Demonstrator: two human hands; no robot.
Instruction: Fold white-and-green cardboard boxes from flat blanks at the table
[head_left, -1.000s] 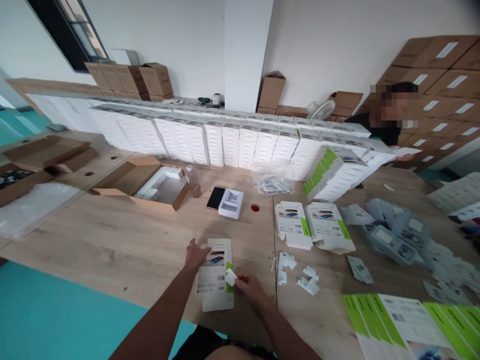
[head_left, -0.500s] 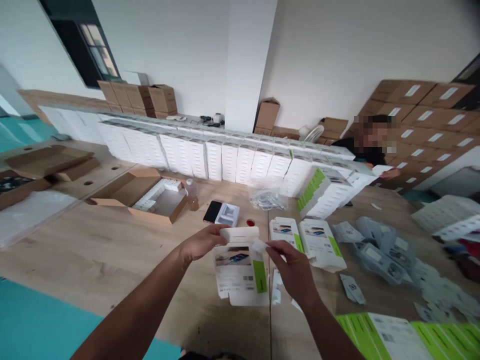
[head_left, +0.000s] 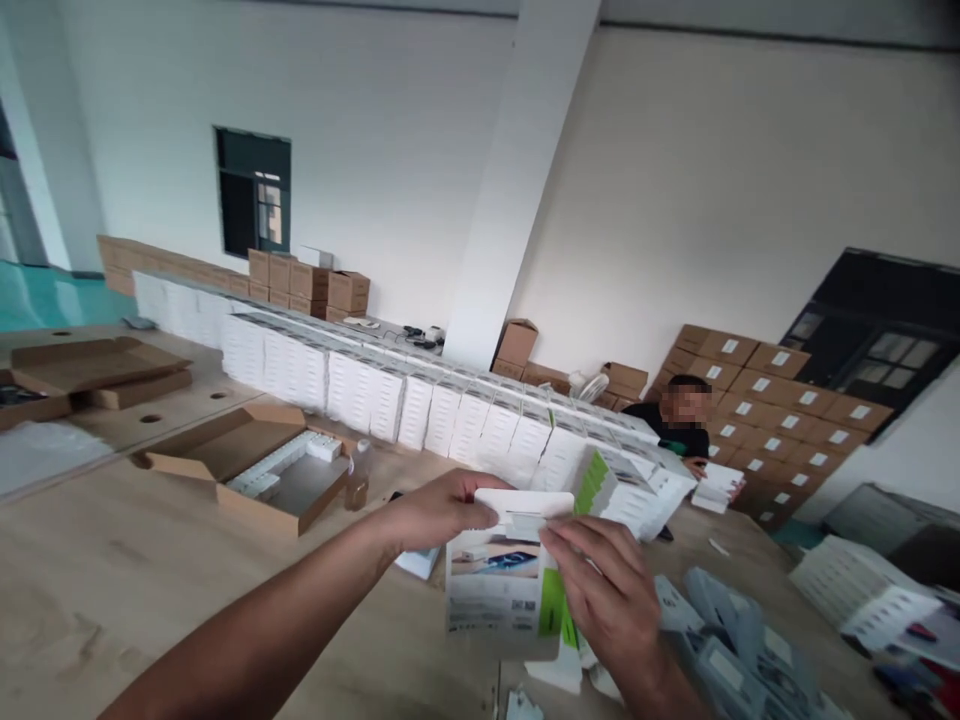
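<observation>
A printed carton (head_left: 491, 605), white with a green band and a picture of a device, is held up in front of me. My left hand (head_left: 450, 510) grips its upper left edge, thumb on the front. My right hand (head_left: 607, 580) is closed at the upper right, fingertips pinching the end of a small pale translucent piece (head_left: 525, 525) that lies across the carton just under its top flap. Whether that piece is stuck down I cannot tell. Partly hidden behind the carton and my left hand is a small white box (head_left: 418, 563) on the table.
A long row of stacked white cartons (head_left: 367, 395) crosses the wooden table (head_left: 187, 600). To the left are an open cardboard box (head_left: 315, 500) with small white items and a bottle (head_left: 358, 475). Grey plastic cases (head_left: 739, 640) lie right. A person (head_left: 679, 430) handles a carton beyond.
My view has tilted up and swung right. The right hand has brought the pale piece across onto the carton's upper front; before, it held the piece at the carton's right edge.
</observation>
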